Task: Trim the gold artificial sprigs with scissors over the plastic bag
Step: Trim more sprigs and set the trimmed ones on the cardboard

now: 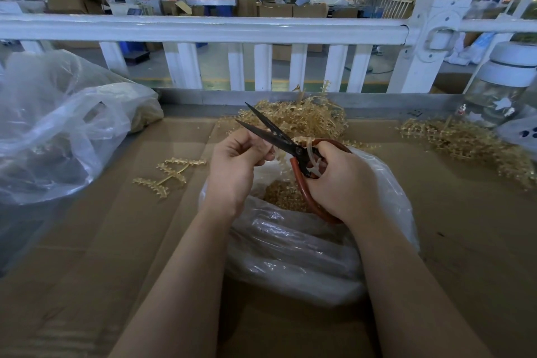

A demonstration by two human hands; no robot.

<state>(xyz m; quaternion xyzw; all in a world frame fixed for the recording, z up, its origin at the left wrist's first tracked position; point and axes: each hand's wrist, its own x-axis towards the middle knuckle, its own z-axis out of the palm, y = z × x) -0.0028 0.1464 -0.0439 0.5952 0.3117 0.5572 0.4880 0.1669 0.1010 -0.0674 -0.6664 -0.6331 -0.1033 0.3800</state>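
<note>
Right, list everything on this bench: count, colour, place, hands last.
scissors: one, dark blades open, red handles, above the near bag
near plastic bag: one, clear, centre, gold trimmings inside
big plastic bag: one, clear, left
loose sprig: one, gold, on cardboard, left of the hands
sprig piles: two, gold, behind the scissors and far right
cardboard: brown, covers the bench
jar: one, clear, white lid, far right
railing: white, behind the bench
left hand: pinches a sprig at the blades
right hand: grip on the scissor handles
</note>
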